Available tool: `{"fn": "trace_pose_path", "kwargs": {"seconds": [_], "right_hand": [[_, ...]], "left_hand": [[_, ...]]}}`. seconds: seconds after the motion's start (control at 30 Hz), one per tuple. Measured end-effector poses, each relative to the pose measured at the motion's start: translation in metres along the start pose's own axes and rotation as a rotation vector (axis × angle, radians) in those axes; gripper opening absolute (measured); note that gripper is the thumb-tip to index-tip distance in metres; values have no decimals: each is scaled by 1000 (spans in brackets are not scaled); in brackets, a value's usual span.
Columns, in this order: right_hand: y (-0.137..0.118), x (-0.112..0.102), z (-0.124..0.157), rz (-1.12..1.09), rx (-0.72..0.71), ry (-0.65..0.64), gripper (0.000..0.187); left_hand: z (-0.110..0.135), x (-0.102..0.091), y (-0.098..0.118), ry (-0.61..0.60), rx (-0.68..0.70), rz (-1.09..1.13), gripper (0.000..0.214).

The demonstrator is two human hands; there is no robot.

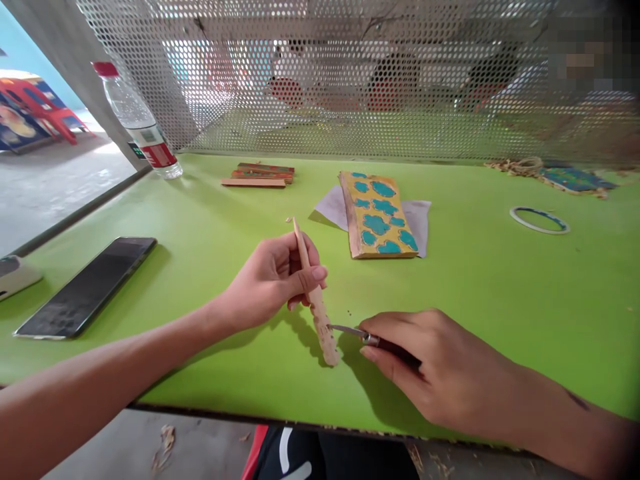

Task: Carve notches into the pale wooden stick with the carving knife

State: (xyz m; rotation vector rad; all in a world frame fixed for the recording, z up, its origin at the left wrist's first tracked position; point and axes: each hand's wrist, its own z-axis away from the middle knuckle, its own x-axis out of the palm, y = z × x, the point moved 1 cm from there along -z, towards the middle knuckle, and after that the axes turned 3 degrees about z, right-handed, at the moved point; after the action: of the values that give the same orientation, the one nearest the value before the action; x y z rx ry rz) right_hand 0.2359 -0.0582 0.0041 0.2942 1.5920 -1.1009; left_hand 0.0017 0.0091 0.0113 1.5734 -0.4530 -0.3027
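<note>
The wooden stick (321, 320) stands tilted near the front middle of the green table (500, 293), its lower end resting on the tabletop and its upper end leaning away toward 11 o'clock. The lower part looks notched and rough. The left hand (273, 280) comes in from 8 o'clock and grips the stick at mid-length, thumb pressed across the front and the fingers curled tight behind it. At 3 o'clock from the stick's lower part, the carving knife (350, 331) lies nearly level, its thin blade tip touching the stick's edge. The right hand (435, 367) reaches in from 4 o'clock and is closed around the knife's dark handle, fingertips pinched just behind the blade.

A few tiny chips lie on the table just above the blade. At 1 o'clock from the stick lies a painted board (379, 215), yellow with teal blotches, on a pale sheet of paper (423, 220). At 11 o'clock, farther back, is a small stack of wooden strips (260, 175), and beyond it at 10 o'clock a water bottle (140, 123) with a red cap. A dark phone (87, 287) lies flat at 9 o'clock, well apart from the hands. At 2 o'clock a thin ring (539, 220) lies on the table, with another painted piece (575, 179) behind it. A perforated metal screen (350, 80) closes the table's far side at 12 o'clock.
</note>
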Motion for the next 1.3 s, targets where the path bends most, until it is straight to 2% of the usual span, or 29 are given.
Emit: {"fn": "trace_pose_path", "kwargs": {"seconds": [0.1,0.3,0.53,0.7,0.8,1.03,1.17,1.3], "right_hand": [[0,0,1,-7,11,-11,20],[2,-5,-4,-135,95,-120,28],[3,-15,-10,-368,205,-246,33],[3,-19,-15,-509,217,-295,30],[3,-20,-14,-452,201,-275,30],[2,-6,0,-110,70,-64,24],[-1,0,4,0,39,-16,23],[-3,0,4,-2,45,-21,22]], "left_hand": [[0,0,-1,-13,-14,12,34],[0,2,-3,-52,-43,40,33],[2,1,-2,-74,-13,16,32],[1,0,-1,-78,-21,25,34],[1,2,1,-79,-25,31,35],[1,2,-1,-17,-55,23,36],[1,4,-1,31,-72,6,36],[3,5,2,28,-56,-11,35]]}}
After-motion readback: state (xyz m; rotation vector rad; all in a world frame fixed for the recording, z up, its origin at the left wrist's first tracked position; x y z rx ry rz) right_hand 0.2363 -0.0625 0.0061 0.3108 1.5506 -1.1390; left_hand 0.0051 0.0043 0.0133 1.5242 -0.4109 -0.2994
